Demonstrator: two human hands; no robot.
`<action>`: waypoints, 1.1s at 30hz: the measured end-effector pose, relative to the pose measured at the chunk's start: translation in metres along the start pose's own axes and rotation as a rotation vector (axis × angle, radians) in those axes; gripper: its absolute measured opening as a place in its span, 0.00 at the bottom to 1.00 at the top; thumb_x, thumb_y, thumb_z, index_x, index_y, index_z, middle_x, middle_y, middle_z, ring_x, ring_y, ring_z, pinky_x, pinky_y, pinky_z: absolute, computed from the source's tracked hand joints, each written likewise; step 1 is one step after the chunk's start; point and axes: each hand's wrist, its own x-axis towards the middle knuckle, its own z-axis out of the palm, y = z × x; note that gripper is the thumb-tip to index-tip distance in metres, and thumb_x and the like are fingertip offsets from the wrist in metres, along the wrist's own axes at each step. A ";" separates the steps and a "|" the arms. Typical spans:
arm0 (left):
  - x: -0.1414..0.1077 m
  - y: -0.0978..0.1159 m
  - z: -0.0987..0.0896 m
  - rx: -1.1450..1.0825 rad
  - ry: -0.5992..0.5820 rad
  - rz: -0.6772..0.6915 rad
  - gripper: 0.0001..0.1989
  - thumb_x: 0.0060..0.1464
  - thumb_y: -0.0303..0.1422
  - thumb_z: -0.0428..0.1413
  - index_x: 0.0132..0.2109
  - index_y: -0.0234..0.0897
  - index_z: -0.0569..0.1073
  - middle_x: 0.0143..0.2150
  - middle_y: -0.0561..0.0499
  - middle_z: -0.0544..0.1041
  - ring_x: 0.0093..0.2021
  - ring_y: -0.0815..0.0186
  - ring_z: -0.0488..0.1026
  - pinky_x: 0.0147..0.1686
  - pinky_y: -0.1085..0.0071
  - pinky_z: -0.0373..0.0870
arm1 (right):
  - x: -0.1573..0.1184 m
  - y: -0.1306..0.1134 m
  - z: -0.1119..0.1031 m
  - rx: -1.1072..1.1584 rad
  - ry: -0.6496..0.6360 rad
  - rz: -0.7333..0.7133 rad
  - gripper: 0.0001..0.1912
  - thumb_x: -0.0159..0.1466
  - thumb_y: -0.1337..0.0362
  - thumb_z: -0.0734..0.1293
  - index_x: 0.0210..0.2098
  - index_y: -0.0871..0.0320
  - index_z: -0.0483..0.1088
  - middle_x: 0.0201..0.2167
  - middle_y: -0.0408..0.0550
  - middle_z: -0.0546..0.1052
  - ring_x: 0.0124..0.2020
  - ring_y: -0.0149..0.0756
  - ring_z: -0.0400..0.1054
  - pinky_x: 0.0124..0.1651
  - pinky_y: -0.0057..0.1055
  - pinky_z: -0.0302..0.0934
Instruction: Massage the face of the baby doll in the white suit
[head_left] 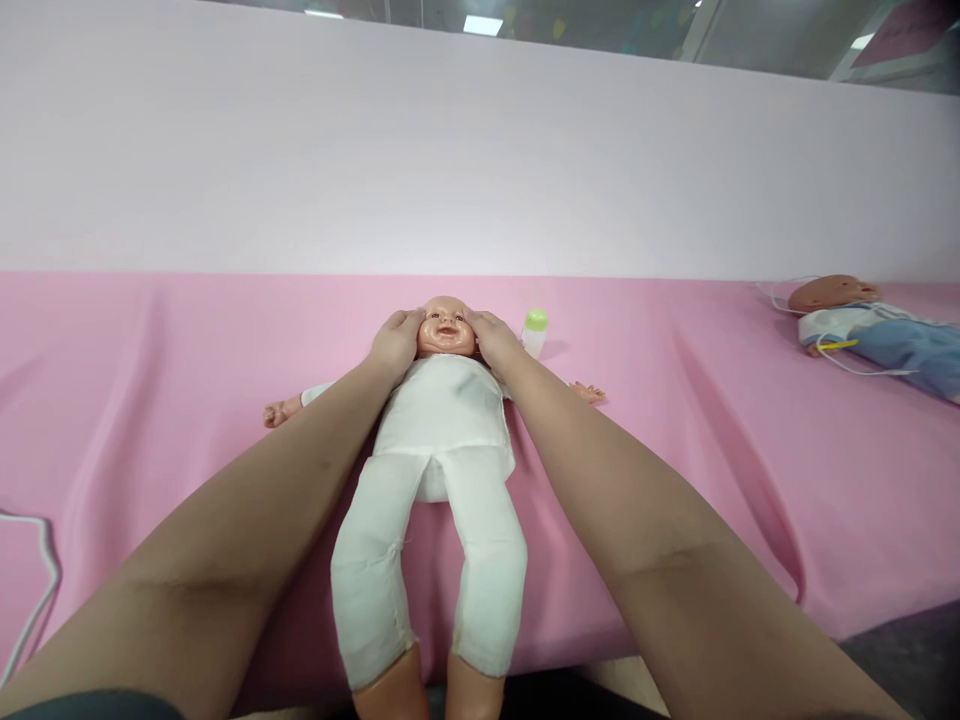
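Near frame centre, your left hand and right hand cupped the doll's head, a hold calling for gentle pressure

White cloth doll body (matt).

You have one view only, so none is shared: your head camera sits above the foot end of the cloth-bodied baby doll, facing forward and down along it, fairly near, reaching the pale wall behind.

Doll supine on pink cloth
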 end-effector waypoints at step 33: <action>0.000 -0.001 -0.002 0.004 -0.013 0.023 0.19 0.61 0.49 0.57 0.46 0.38 0.79 0.51 0.44 0.82 0.52 0.53 0.79 0.54 0.60 0.72 | 0.000 -0.001 0.000 0.034 -0.004 0.033 0.28 0.65 0.40 0.66 0.52 0.55 0.74 0.52 0.50 0.81 0.50 0.41 0.78 0.57 0.40 0.70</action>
